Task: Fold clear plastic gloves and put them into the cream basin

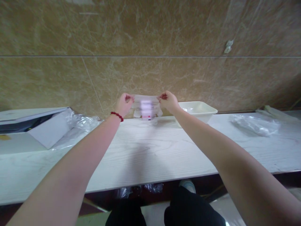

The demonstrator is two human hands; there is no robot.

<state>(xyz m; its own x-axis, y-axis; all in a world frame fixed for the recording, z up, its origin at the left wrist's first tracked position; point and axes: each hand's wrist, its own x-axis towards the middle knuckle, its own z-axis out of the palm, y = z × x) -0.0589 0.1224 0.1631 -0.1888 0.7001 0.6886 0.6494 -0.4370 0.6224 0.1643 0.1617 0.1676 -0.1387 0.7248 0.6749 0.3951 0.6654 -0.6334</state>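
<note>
A clear plastic bag (137, 98) is stretched between my two hands above the far side of the table. My left hand (125, 103), with a red beaded bracelet at the wrist, pinches its upper left corner. At the upper right corner the fingers of my right hand (168, 99) are closed on the plastic. A white item with pink and dark marks (146, 110) shows in or behind the bag; motion blur hides its kind. Behind my right wrist stands a cream plastic tub (202, 110) with some clear plastic in it.
On the white wood-grain table (150, 157), an open white box (23, 141) with dark contents stands at left, beside crumpled clear plastic (86, 122). More clear plastic (256, 124) lies at right. A brown marble-look wall (150, 75) rises directly behind the table.
</note>
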